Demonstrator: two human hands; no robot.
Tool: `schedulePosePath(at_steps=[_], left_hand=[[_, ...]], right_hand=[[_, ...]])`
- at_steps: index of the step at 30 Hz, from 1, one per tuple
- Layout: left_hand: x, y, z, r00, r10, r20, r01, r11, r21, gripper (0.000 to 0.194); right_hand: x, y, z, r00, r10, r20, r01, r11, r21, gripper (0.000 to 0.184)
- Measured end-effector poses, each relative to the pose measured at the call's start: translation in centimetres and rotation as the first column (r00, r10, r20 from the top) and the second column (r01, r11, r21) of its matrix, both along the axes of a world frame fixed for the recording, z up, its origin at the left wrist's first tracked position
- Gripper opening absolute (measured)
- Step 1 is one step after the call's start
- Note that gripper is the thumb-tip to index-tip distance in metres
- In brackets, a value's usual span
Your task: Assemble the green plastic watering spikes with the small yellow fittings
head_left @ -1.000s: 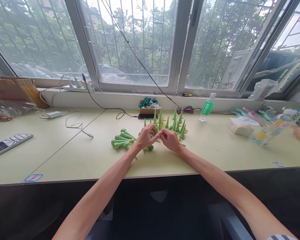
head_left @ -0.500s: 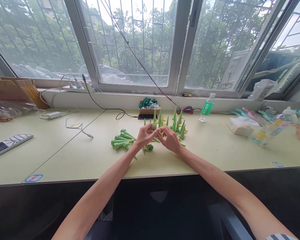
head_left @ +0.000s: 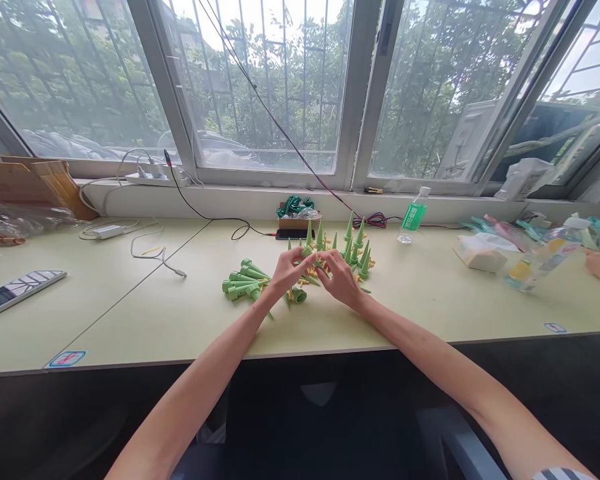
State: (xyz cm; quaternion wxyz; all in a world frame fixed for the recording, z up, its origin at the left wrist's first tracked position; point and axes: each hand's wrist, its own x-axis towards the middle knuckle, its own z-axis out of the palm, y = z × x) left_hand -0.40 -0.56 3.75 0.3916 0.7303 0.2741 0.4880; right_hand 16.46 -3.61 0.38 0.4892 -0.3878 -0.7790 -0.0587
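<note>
Mid-frame, left hand (head_left: 286, 273) held a green spike (head_left: 307, 252), right hand (head_left: 341, 277) unclear in grasp; upright spikes (head_left: 359, 237) looked finished, lying spikes (head_left: 245, 275) centre-left unfinished.

Daylight pours through windows (head_left: 290, 80) beyond the worktop (head_left: 130, 313), bleaching the sky (head_left: 315, 10); deep shadow lies under the worktop. Wide-angle distortion slants the frames (head_left: 165, 87).

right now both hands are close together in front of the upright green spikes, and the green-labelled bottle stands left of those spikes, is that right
Not quite: the green-labelled bottle stands to the right of the upright green spikes, as the head view shows. The rest holds: the left hand and right hand are close together in front of those spikes.
</note>
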Motion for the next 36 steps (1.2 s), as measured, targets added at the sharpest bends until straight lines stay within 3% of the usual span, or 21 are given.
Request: schedulePosePath(at_steps=[14, 36], left_hand=[[0.1, -0.3, 0.4, 1.0, 0.026, -0.002, -0.026, 1.0, 0.015, 0.043], [0.1, 0.4, -0.6, 0.998, 0.041, -0.05, -0.038, 0.998, 0.053, 0.039]], right_hand=[[0.1, 0.6, -0.5, 0.998, 0.069, -0.01, -0.068, 0.996, 0.059, 0.036], [0.1, 0.5, -0.4, 0.998, 0.063, -0.022, -0.062, 0.995, 0.073, 0.027]])
